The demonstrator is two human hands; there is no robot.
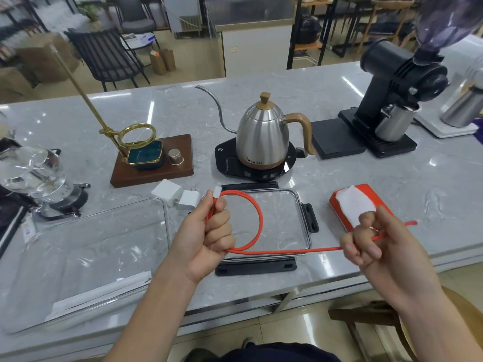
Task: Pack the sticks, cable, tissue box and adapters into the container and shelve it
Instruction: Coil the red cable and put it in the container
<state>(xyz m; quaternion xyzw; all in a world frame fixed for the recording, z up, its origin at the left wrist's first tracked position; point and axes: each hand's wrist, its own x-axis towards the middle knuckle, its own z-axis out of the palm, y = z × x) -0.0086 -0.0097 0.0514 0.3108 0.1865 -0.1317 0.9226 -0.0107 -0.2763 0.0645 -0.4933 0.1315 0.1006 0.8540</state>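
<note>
Orange cable (261, 220) held in both hands above the marble counter (392, 194), one loop formed.

Left hand (206, 239) fisted around the cable just below its white connector (217, 190), gripping both ends of a single loop that arcs over the clear lid (282, 218). Right hand (376, 244) pinching the straight run of cable between thumb and fingers, free end projecting past it toward the right. Clear container (86, 257) open on the counter to the left, white paper-wrapped sticks (104, 296) lying inside along its near wall. Two white adapters (177, 195) side by side on the counter just behind the container's far right corner. Orange tissue box (352, 205) flat on the counter behind the right hand, white tissue showing on top. Steel kettle (264, 134) on its black base behind the lid.
</note>
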